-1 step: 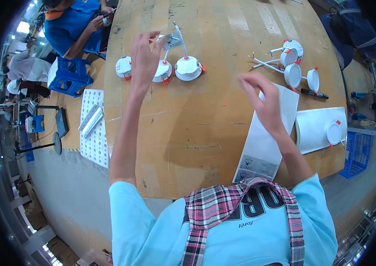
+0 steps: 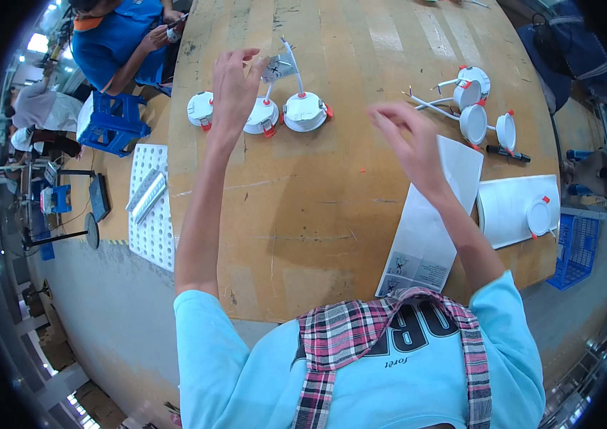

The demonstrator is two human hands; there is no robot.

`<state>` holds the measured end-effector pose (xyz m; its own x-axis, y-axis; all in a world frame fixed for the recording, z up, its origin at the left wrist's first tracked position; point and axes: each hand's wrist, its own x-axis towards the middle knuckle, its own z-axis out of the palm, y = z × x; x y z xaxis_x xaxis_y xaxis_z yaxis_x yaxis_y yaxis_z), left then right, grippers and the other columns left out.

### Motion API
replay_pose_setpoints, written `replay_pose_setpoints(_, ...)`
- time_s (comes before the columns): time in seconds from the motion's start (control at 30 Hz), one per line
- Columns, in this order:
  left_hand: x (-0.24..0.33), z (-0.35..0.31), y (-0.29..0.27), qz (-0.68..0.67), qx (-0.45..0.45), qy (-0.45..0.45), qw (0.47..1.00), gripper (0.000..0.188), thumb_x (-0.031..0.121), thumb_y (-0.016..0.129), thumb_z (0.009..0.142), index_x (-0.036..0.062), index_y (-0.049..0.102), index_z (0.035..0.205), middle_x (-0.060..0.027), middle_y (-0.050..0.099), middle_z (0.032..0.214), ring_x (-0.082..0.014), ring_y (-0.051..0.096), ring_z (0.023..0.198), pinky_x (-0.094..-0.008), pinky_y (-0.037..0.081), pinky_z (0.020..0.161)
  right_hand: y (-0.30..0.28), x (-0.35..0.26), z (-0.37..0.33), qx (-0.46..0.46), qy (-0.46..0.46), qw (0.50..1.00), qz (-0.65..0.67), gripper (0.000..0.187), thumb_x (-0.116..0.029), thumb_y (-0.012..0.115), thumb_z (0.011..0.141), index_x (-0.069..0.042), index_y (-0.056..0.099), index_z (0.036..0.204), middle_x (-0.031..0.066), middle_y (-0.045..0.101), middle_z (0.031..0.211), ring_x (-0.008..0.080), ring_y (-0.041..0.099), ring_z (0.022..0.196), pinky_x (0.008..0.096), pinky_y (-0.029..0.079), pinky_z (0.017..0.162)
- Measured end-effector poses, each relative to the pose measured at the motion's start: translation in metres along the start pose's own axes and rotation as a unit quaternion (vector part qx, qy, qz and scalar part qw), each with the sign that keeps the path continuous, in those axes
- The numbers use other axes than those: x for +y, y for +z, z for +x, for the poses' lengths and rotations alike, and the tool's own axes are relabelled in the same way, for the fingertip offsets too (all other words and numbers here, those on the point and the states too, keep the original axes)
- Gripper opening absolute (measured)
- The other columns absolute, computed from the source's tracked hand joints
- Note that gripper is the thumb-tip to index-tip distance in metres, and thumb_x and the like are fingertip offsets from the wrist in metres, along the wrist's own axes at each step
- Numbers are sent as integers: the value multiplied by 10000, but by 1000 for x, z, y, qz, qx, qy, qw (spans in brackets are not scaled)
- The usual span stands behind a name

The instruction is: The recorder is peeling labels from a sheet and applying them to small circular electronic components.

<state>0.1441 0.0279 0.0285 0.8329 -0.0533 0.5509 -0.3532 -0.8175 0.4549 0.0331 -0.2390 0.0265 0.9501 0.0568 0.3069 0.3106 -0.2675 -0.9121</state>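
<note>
My left hand [image 2: 235, 86] is raised over the far left of the table, its finger and thumb pinching the left edge of a silver printed label [image 2: 278, 68]. That label's right side meets the white cable [image 2: 292, 61] rising from a round white downlight [image 2: 305, 112] with red clips. Below my wrist sits a second downlight [image 2: 262, 116], and to its left a third [image 2: 200, 109], partly covered by my arm. Over the table's right half, my right hand [image 2: 414, 143] hovers with fingers bent and parted; nothing shows in them. A long white label sheet [image 2: 425, 229] lies beneath that forearm.
Several downlights [image 2: 472, 121] cluster at the right beside a black marker [image 2: 508, 153]. Another lamp [image 2: 538, 217] rests on a white sheet stack [image 2: 503, 204]. A co-worker in blue [image 2: 114, 46] sits far left near a blue stool [image 2: 114, 121]. A perforated white tray [image 2: 149, 236] lies left.
My right hand has moved left and slightly up, away from the label sheet. The left hand stays nearly still at the label.
</note>
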Motion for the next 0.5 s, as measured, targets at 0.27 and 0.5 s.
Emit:
replay_pose_setpoints(0.27, -9, 18, 24, -80, -162, -117, 976, 269, 206, 609, 890, -28, 655, 1015, -117, 692, 813, -147, 645, 732, -292, 501, 657, 85, 55, 119, -93, 150, 984, 19, 364, -328, 670, 840, 25, 695, 928, 91, 667, 770, 134, 609, 706, 283, 482, 664)
replay_pose_setpoints(0.5, -10, 14, 19, -153, -167, -133, 965, 221, 178, 610, 893, -26, 656, 967, -84, 689, 823, -112, 630, 752, -260, 489, 666, 100, 43, 124, -96, 168, 976, 98, 317, -303, 686, 840, 4, 699, 919, 25, 651, 781, 87, 545, 673, 255, 445, 624)
